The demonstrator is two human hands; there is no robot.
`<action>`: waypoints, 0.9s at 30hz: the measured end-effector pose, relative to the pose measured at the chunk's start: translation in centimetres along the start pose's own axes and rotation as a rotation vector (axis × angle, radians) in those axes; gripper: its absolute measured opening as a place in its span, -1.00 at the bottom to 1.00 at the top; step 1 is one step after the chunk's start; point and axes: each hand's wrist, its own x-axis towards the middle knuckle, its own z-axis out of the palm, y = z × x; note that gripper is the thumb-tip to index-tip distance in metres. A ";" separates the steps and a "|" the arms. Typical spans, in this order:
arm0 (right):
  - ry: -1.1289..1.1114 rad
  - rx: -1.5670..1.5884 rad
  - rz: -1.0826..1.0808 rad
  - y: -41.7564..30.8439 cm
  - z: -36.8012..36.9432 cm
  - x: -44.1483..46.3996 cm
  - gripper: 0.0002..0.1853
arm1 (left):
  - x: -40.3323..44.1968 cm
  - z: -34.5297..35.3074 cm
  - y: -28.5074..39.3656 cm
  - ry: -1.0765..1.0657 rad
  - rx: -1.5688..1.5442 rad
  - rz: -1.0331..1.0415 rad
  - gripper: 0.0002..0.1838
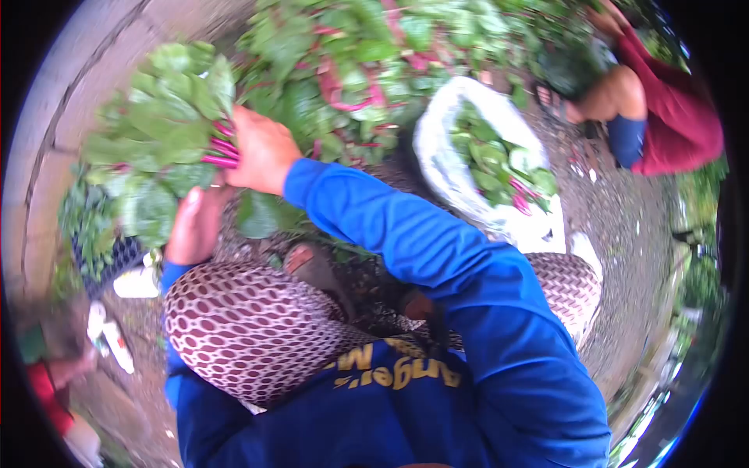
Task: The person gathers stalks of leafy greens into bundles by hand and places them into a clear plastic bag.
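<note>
A bunch of leafy greens with magenta stems (160, 117) is at the upper left. My right hand (264, 148) is closed round the stems at the bunch's right side. Just below it, my left hand (197, 222) is under the leaves, its thumb up near the stem ends; most of its fingers are hidden. A large heap of the same greens (335, 70) lies on the ground beyond my hands. To the right of the heap, an open white plastic bag (437, 144) holds more leaves and stems.
A dark crate (97, 261) with greens and a white container (136, 282) stand at the left. White bottles (117, 345) lie below them. A person in dark red (679, 117) crouches at the upper right; another in red (48, 394) is at the lower left.
</note>
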 end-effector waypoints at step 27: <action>0.134 -0.147 0.332 20.4 -35.3 -20.8 -0.18 | 34.0 27.2 -12.6 -0.327 0.492 -0.462 -0.59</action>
